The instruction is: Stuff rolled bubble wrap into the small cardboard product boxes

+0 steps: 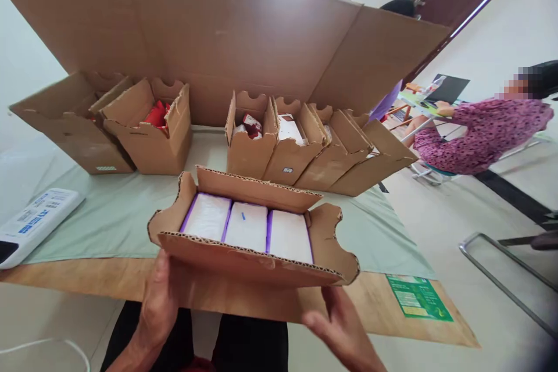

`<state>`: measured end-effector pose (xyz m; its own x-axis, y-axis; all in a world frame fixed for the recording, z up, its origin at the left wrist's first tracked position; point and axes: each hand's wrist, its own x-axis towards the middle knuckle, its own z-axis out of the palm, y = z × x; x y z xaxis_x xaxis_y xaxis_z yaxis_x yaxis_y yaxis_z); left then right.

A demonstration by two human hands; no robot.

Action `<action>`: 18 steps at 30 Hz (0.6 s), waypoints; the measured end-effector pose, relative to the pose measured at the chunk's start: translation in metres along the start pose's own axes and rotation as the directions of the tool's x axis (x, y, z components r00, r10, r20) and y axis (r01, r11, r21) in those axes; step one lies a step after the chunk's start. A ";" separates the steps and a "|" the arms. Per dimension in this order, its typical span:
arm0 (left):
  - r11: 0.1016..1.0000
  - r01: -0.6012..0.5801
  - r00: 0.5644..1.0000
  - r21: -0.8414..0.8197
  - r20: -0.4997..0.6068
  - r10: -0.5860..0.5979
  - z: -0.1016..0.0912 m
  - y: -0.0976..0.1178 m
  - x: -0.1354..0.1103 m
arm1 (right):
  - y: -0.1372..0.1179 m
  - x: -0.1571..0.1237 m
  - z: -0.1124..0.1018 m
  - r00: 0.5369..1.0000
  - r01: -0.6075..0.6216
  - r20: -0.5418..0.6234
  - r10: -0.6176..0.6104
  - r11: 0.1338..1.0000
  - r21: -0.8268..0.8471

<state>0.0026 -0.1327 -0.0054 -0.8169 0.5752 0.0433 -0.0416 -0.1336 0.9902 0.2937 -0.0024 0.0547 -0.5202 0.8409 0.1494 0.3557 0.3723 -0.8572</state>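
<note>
An open-topped cardboard box (248, 258) stands at the front of the table, tilted a little toward me. Three white packs with purple edges (246, 229) sit side by side in it, and a small blue mark shows on the middle one. My left hand (157, 305) holds the box at its lower left end, fingers partly hidden behind it. At the lower right end, my right hand (340, 325) grips the box from the side, its thumb apart and the other fingertips hidden.
Behind stand cardboard bins: one with red packets (157, 115), others with small boxes (290, 128). A tall cardboard panel (218, 29) backs them. A white device (39, 224) lies left; a green sheet (418, 297) lies right. Another person (483, 128) sits beyond.
</note>
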 end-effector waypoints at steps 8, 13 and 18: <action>0.991 -0.124 0.974 0.043 0.195 0.114 0.080 0.022 -0.006 | 0.012 0.042 -0.025 0.961 -0.018 -0.277 -0.019 0.991 -0.129; 0.985 -0.146 0.841 0.092 0.536 0.074 0.145 0.047 0.033 | 0.041 0.089 -0.068 0.909 -0.124 -0.412 0.063 0.984 -0.125; 0.941 -0.169 0.793 0.294 0.607 -0.047 0.140 0.037 0.042 | 0.065 0.085 -0.054 0.912 -0.246 -0.369 0.181 0.960 -0.137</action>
<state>0.0472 -0.0006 0.0514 -0.2969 0.9524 0.0690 0.2683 0.0138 0.9632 0.3141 0.1147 0.0380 -0.1237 0.9789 0.1624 0.5756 0.2041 -0.7919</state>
